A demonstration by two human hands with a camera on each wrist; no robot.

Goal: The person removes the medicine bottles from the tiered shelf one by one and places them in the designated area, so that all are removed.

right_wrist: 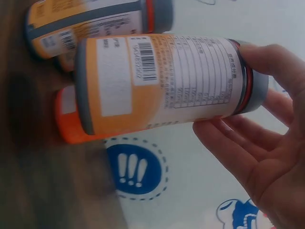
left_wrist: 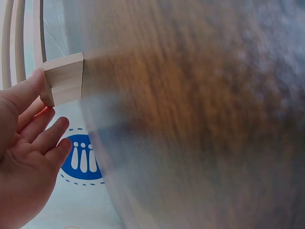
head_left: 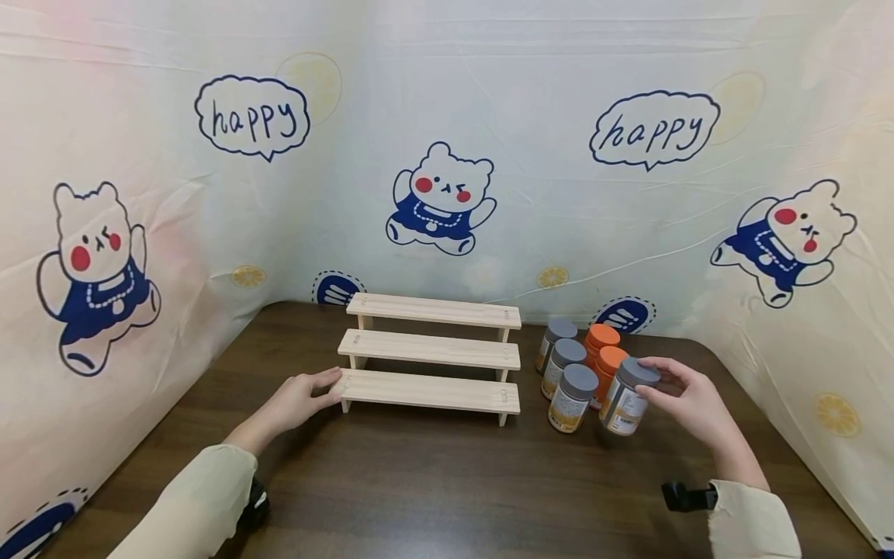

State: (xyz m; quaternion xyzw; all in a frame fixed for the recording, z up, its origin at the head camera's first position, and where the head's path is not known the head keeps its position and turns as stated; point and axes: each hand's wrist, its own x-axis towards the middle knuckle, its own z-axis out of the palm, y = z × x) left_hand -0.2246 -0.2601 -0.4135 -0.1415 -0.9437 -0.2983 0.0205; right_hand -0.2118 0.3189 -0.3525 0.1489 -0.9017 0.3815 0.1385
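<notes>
My left hand (head_left: 296,400) pinches the left end of the lowest step of a pale wooden three-tier stand (head_left: 429,390). In the left wrist view, the thumb lies on one side of the board end (left_wrist: 66,78) and a fingertip on the other. My right hand (head_left: 691,396) grips a supplement bottle (head_left: 624,407) near its grey cap, thumb and fingers on opposite sides. It is slightly tilted, and the right wrist view shows its orange-and-white label with a barcode and a table of text. Close to its left stand three more grey-capped bottles (head_left: 569,407) and two orange ones (head_left: 611,359).
The dark wooden table (head_left: 419,489) meets a printed cloth backdrop (head_left: 545,210) at the back and sides. The grouped bottles stand just right of the stand. A black strap (head_left: 687,497) sits at the right wrist.
</notes>
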